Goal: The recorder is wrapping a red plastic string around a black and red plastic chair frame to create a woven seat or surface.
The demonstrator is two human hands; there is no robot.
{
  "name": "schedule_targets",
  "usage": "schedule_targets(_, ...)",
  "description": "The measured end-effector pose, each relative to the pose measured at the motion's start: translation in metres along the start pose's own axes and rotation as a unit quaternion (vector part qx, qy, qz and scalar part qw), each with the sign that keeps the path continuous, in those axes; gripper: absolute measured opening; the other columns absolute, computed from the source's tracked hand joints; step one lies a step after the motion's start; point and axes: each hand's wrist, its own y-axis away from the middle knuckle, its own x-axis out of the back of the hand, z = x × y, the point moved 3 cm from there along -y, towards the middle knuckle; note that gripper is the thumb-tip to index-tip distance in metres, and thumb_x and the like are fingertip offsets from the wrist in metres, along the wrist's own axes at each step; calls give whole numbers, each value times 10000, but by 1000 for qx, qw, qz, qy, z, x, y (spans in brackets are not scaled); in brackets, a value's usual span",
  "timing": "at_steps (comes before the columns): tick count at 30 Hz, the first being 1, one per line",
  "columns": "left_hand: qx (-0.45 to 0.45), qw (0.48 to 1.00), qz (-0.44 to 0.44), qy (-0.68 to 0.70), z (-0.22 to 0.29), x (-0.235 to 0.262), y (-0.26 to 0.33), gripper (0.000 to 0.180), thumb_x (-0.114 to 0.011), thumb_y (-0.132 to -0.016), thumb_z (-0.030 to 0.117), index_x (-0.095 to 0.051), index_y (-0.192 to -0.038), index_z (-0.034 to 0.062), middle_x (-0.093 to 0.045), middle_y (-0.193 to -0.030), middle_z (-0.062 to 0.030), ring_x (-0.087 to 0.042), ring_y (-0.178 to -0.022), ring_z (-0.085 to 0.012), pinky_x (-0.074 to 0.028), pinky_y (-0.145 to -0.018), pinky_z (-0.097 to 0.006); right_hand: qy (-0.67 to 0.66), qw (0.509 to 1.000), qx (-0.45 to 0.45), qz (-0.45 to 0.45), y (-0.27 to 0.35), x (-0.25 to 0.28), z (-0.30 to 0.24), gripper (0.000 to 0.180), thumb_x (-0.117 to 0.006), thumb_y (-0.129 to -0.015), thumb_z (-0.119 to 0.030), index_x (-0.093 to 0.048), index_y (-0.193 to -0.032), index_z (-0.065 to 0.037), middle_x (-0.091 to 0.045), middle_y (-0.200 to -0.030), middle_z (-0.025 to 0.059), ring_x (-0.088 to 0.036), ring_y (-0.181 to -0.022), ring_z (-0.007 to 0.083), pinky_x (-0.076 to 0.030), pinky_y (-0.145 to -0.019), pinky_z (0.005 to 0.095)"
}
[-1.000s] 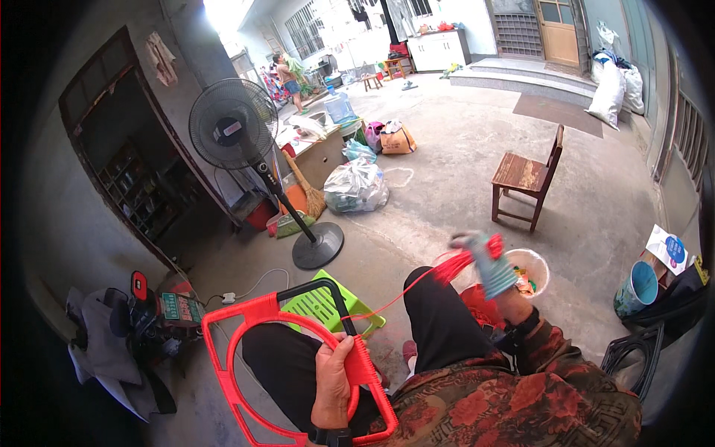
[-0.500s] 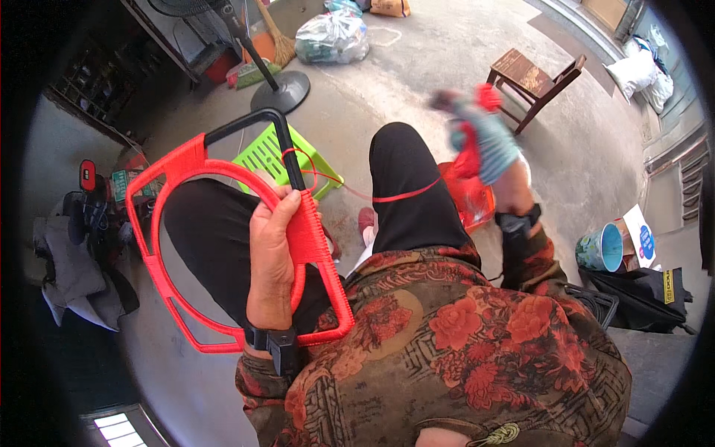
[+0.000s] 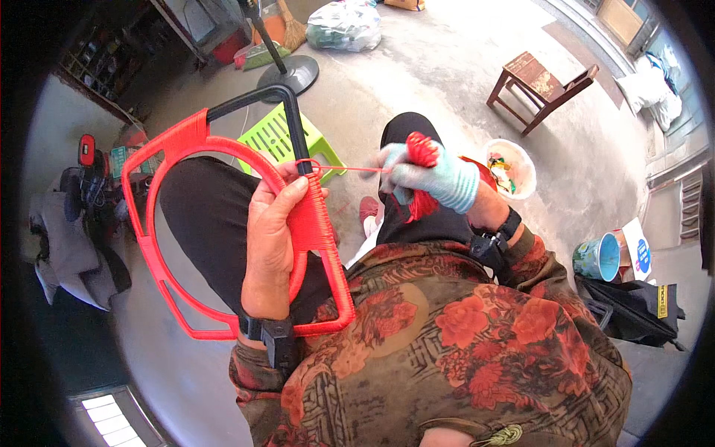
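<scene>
My bare left hand (image 3: 269,235) grips a frame (image 3: 316,223) that rests over my left thigh. Red cord is wound closely over most of the frame, including an inner ring, while its top bar (image 3: 299,134) is bare and black. In a pale blue and grey glove, my right hand (image 3: 432,177) is closed around a bundle of red cord (image 3: 422,149), whose ends stick out above and below the fist. From that hand a strand (image 3: 350,167) runs nearly straight to a loop round the black bar, just above my left thumb.
A green slatted stool (image 3: 290,141) stands beyond the frame, with a fan base (image 3: 290,74) behind it. Right of my knee is a white bucket (image 3: 521,167) with scraps inside. Farther off stand a wooden chair (image 3: 532,82) and a blue patterned bin (image 3: 596,257).
My right hand has come in from the far right toward the frame with the cord bundle. The slack strand is now drawn short and nearly straight, and its loop is smaller.
</scene>
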Motion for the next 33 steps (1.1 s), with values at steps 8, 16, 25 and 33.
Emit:
schedule_targets(8, -2, 1000, -28, -7, -4, -2, -2, 126, -618, -876, 38, -545, -979, 27, -647, -912, -123, -667, -766, -197, -565, -683, -303, -16, 996, 63, -57, -26, -51, -68, 225, -536, -909, -229, -567, -804, -32, -573, -641, 38, -561, -578, 113, -452, -531, 262)
schedule_targets(16, 25, 999, -24, 28, -5, 3, -6, 111, -598, -897, 102, -560, -968, 24, -652, -848, -129, -667, -725, -203, -564, -660, -301, 134, 977, 22, 164, -16, 0, -48, 306, -626, -849, -316, -631, -955, -29, -655, -767, 50, -603, -681, 121, -494, -623, 279)
schedule_targets(25, 4, 999, -2, 37, -5, 8, -10, 194, -576, -908, 137, -560, -1054, 11, -649, -932, -123, -653, -830, -212, -544, -752, -310, 47, 983, -87, 156, 16, 25, -2, 336, -591, -884, -211, -582, -1165, -25, -645, -1015, 69, -599, -793, 124, -505, -737, 277)
schedule_targets(33, -59, 996, 58, 39, -4, 12, -6, 241, -569, -906, 133, -533, -1109, 8, -589, -1061, -74, -574, -935, -150, -470, -840, -286, 240, 948, -122, -168, -22, -71, 44, 266, -606, -835, -228, -609, -1014, -31, -643, -728, 109, -636, -724, 200, -500, -682, 349)
